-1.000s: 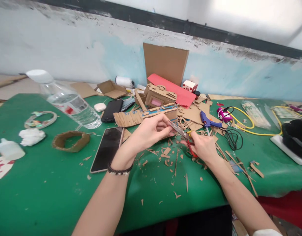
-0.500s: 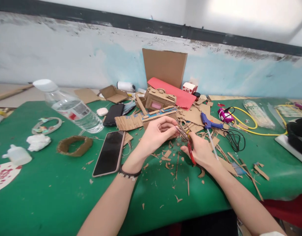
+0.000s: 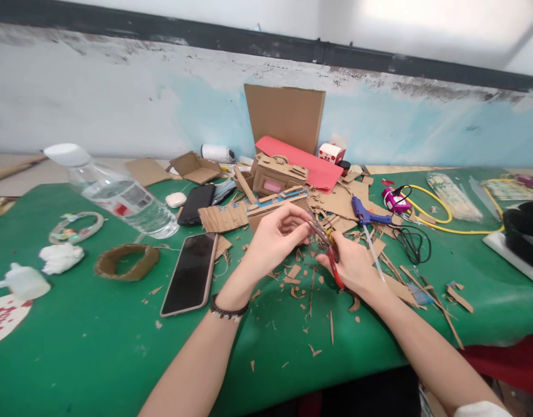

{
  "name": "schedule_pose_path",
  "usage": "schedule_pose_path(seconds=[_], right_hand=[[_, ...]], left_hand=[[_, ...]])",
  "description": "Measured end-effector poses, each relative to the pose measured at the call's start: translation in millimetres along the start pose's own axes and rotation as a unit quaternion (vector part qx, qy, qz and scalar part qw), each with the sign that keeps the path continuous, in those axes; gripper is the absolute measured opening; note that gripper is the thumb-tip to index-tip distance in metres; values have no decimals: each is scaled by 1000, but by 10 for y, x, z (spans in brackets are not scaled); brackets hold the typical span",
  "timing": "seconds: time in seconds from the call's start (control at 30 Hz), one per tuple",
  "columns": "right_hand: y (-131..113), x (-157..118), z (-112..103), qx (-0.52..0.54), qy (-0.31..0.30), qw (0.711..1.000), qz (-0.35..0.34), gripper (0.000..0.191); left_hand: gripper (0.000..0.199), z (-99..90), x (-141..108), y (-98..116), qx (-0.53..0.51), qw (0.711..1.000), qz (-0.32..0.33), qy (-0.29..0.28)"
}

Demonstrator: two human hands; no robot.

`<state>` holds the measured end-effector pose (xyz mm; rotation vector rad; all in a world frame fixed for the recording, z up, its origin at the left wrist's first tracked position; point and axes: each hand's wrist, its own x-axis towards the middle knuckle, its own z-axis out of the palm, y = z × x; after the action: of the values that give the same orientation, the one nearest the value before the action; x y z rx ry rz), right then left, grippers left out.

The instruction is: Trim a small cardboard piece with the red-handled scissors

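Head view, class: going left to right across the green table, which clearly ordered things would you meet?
Squeeze bottle, cardboard ring, pale-edged smartphone, left hand, scissors, glue gun, plastic packet.

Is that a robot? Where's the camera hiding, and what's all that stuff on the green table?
No robot here! Those are a person's own two hands. Every picture comes from one camera worn on their head, looking forward and down.

The right hand holds scissors with red handles. The left hand is by the blades; whatever its fingertips may be pinching is too small to tell.

On the green table lie cardboard scraps, a phone and a blue glue gun. A tilted water bottle is on the left.
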<state>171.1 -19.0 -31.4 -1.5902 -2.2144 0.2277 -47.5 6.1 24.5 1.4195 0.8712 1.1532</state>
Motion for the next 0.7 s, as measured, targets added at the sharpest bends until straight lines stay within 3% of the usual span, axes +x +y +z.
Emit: schedule_pose_path(seconds=[0.2,0.7], right_hand=[[7,4,5,2,10,1000,-1,44],[32,-1,44,-67,55,996,-6,49]], left_hand=[[19,52,4,-27,17,1000,-5,-16],[27,122,13,-66,-33,999,-27,15]])
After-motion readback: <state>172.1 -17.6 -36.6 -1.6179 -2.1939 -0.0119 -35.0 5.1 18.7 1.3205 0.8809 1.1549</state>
